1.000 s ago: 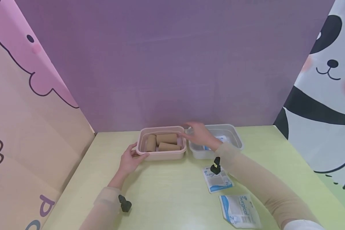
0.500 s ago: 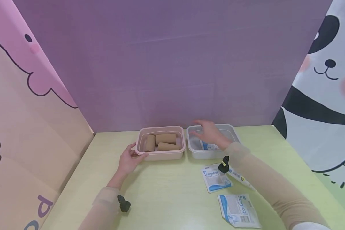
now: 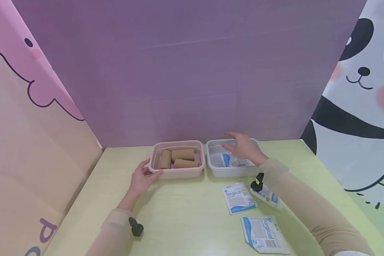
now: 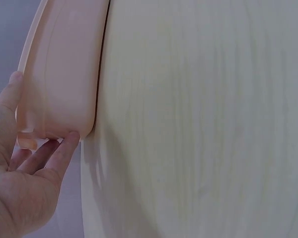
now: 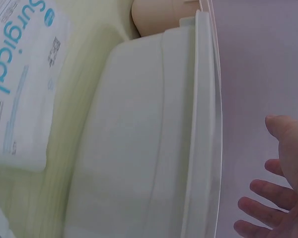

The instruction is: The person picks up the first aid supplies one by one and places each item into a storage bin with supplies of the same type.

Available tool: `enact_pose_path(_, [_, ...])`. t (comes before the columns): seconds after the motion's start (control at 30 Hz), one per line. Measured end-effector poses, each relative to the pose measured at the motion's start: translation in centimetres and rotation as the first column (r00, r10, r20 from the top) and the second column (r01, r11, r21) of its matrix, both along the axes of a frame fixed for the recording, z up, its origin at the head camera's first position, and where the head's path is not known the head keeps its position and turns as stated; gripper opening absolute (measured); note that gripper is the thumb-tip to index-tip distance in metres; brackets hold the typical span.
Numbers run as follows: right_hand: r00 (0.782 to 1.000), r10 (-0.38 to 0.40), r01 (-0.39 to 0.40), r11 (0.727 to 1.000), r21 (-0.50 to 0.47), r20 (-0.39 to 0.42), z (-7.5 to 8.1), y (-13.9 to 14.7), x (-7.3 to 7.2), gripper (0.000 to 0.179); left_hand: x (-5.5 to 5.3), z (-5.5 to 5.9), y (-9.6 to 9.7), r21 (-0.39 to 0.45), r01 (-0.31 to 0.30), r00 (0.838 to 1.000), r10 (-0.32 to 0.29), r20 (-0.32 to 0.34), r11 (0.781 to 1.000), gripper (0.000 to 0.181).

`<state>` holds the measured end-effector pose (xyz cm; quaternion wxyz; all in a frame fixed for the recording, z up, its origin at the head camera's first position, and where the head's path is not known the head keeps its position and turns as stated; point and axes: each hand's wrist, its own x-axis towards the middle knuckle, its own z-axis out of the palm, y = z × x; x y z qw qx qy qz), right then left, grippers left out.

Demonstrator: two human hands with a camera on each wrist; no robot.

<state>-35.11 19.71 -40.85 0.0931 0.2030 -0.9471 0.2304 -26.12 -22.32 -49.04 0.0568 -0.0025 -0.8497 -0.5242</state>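
Observation:
In the head view a pink plastic box [image 3: 176, 174] stands at the back of the table with several brown cardboard tubes [image 3: 183, 154] lying in it. My left hand [image 3: 141, 180] holds its front left corner; the left wrist view shows thumb and fingers [image 4: 64, 151] either side of that corner. Right beside it is a pale grey plastic box [image 3: 232, 172] with a blue-and-white packet [image 3: 232, 160] inside. Above this box my right hand [image 3: 243, 146] hovers with spread fingers, holding nothing. The right wrist view shows those fingers [image 5: 268, 193] apart from the rim.
Two white-and-blue packets marked Surgical, one nearer the boxes [image 3: 239, 199] and one nearer the front [image 3: 265, 234], lie on the table [image 3: 179, 213]. Another white packet [image 3: 268, 198] lies partly under my right forearm. A purple panel [image 3: 192, 71] rises behind the boxes.
My right hand has moved right, from the pink box's right edge to above the grey box. More of the packet inside is visible. My left hand stays at the pink box's corner.

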Motion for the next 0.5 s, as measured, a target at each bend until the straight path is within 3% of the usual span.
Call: enact_pose_path(0.5, [0.995, -0.089, 0.091, 0.995, -0.038, 0.050, -0.1, 4.0, 0.3, 0.062, -0.3, 0.1, 0.0, 0.007, 0.016, 1.000, -0.016, -0.002, 1.000, 0.090])
